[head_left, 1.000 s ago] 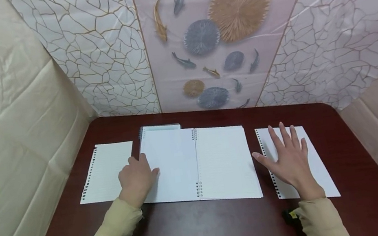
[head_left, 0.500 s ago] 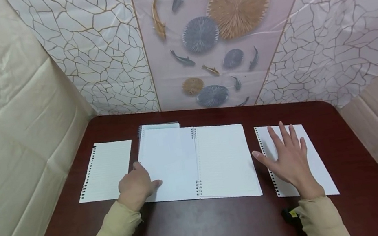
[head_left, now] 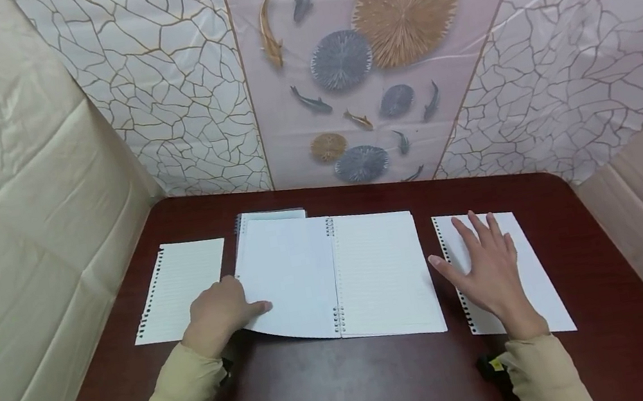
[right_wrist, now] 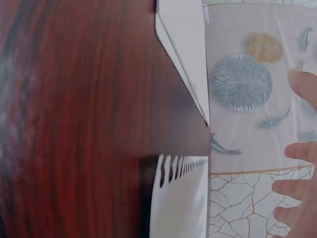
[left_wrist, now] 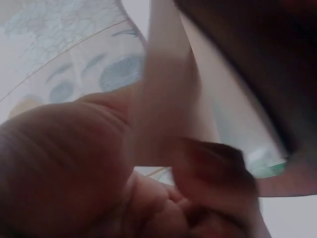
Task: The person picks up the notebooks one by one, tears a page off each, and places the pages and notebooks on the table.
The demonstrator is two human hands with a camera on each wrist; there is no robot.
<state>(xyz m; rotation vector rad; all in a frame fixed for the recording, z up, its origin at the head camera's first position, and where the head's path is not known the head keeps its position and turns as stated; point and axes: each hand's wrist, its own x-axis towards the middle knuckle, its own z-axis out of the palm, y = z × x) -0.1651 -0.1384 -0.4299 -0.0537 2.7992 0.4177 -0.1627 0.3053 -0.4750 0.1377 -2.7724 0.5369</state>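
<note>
An open spiral notebook (head_left: 384, 275) lies mid-table, its wire coil between two white pages. My left hand (head_left: 220, 315) pinches the outer edge of the left page (head_left: 288, 269), thumb on top and fingers curled beneath. That page's near edge bows up off the table. In the left wrist view, blurred paper (left_wrist: 166, 99) runs between thumb and fingers. My right hand (head_left: 488, 276) is spread over a loose punched sheet (head_left: 540, 285) at the right. The right wrist view shows its fingers (right_wrist: 292, 188) extended, holding nothing, above the level of the sheet.
Another loose lined sheet (head_left: 183, 285) with torn punch holes lies left of the notebook. A second dark-covered spiral pad (head_left: 273, 216) pokes out behind the notebook's left half. Patterned sheeting (head_left: 346, 119) closes off the table's (head_left: 339, 394) far side.
My left hand has drawn back from pointing across the left page and now grips its outer edge, lifting the near corner. The right hand has shifted slightly, staying over its sheet.
</note>
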